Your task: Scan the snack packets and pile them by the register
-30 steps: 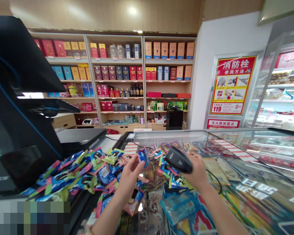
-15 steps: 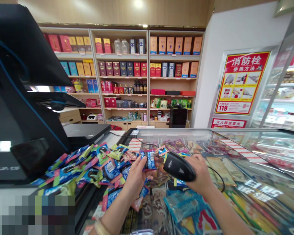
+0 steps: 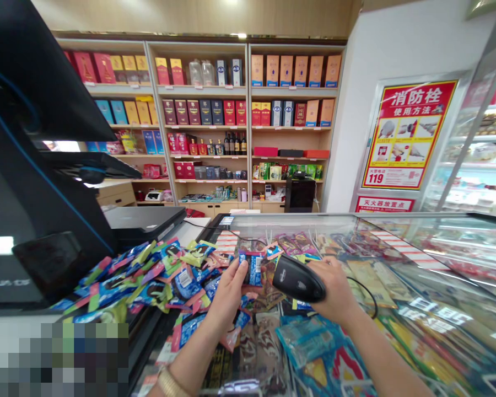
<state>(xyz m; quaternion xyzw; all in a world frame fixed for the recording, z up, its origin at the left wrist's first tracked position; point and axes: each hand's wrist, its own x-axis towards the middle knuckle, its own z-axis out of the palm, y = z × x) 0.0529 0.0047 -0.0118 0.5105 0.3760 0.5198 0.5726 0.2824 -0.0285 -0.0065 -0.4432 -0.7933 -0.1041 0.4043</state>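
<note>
My left hand (image 3: 230, 281) pinches a small blue snack packet (image 3: 254, 269) by its left side, with a white barcode patch facing up. In my right hand (image 3: 334, 286) is a black barcode scanner (image 3: 300, 278), its head pointing left toward that packet, a short gap between them. The fingers wrap around the scanner's handle, which is mostly hidden. A heap of blue, green and pink snack packets (image 3: 186, 281) spreads to the left of my left hand. Under both hands lies the glass top of a freezer chest, with wrapped ice creams (image 3: 310, 339) showing below.
A black checkout terminal (image 3: 45, 193) stands at the left, beside a flat black device (image 3: 149, 220). The scanner's cord (image 3: 370, 292) loops right of my right hand. Shelves of boxed bottles (image 3: 206, 113) line the back wall. A red notice (image 3: 411, 135) hangs at the right.
The view has shifted slightly. The blue packet in my left hand is turned a little and its barcode side shows more squarely. The scanner remains close by, shifted very slightly left.
</note>
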